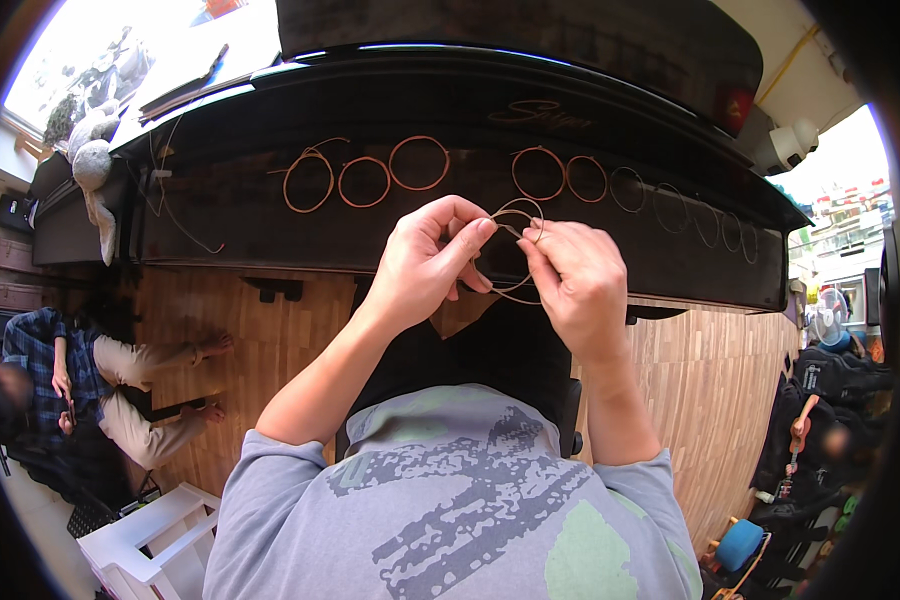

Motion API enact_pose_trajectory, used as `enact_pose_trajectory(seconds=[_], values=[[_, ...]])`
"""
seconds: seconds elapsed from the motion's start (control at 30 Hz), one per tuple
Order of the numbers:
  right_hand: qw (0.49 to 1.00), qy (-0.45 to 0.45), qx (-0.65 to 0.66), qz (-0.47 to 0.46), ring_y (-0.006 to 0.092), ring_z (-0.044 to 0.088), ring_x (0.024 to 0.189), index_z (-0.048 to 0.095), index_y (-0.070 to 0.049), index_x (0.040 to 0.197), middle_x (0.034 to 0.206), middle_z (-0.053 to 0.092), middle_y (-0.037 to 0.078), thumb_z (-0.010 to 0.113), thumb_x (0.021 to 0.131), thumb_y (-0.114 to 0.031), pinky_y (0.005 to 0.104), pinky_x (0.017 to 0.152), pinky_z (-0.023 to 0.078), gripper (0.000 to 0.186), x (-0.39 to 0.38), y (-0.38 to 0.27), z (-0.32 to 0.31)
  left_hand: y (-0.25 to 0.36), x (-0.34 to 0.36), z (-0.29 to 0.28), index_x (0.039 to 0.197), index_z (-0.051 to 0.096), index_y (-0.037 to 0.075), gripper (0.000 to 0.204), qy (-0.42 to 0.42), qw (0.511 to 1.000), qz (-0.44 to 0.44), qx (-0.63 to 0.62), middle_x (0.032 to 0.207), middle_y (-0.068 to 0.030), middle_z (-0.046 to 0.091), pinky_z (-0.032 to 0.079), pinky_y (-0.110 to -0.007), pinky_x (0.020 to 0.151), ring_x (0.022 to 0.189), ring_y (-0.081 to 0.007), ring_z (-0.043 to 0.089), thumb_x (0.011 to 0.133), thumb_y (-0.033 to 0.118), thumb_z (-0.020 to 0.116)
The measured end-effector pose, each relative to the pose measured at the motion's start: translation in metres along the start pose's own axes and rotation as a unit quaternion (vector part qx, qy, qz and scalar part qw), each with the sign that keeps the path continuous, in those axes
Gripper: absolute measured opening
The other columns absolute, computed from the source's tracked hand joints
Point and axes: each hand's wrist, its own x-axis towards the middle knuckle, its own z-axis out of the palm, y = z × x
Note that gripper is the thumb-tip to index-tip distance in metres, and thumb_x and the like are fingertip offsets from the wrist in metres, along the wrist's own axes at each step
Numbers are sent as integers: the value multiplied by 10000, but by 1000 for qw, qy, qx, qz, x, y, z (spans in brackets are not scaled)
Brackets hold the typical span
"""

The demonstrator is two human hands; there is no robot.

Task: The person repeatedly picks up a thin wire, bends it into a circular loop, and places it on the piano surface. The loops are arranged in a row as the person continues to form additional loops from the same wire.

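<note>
Above the near edge of a black piano lid [350, 240], my two hands hold a coiled wire string [515, 299], brassy in colour. My left hand [432, 252] pinches the coil's left side between thumb and fingers. At its upper right, my right hand [578, 278] pinches the wire with fingertips closed together. Beyond them, copper-coloured string coils lie in a row: a coil with loose ends [285, 188], a smaller coil [364, 207] and a larger coil [390, 164]. Further right are two more copper coils, then several thin silver coils [613, 190].
A loose string [183, 222] trails over the lid's left end, near a grey plush toy [92, 160]. Left, a person [45, 370] sits holding a small dark object. A white stool [150, 545] stands lower left. Black bags [835, 375] and a blue object [738, 545] are at right.
</note>
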Motion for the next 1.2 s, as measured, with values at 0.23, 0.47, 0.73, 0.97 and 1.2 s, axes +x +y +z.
enact_pose_trajectory(seconds=[0.23,0.47,0.73,0.97,1.2], values=[[955,-79,160,238,209,662,737,576,-14,759,819,691,114,682,818,-36,312,620,494,124,-1,-15,-13,-5,-5,3,977,564,-5,186,-14,997,11,-77,754,-12,586,431,-160,414,598,-97,664,968,180,553],[863,-34,410,291,104,640,730,504,-42,892,729,628,28,665,838,-1,220,676,500,174,0,-4,-16,-8,-11,7,1009,533,22,142,-59,987,62,-139,868,-43,615,475,-188,424,610,-144,674,981,160,520],[716,-265,592,259,6,436,598,568,-34,985,676,515,-39,708,850,-219,174,541,328,268,1,30,-36,-8,-11,-1,984,528,25,158,-65,972,39,-224,761,-28,602,483,-185,431,590,-116,659,979,183,529],[783,-169,515,307,4,387,631,611,-18,1070,722,460,-49,635,915,-224,173,562,328,259,-1,22,-30,-6,-8,-14,990,530,37,121,-1,999,47,-9,744,17,586,466,-191,557,687,-48,595,933,141,553],[804,-187,440,353,-4,465,668,624,-8,909,704,547,-34,641,905,-111,175,565,372,105,4,10,-24,7,-5,-4,1198,514,22,468,-36,966,199,164,965,-87,623,480,-270,730,838,-146,620,794,176,695]])
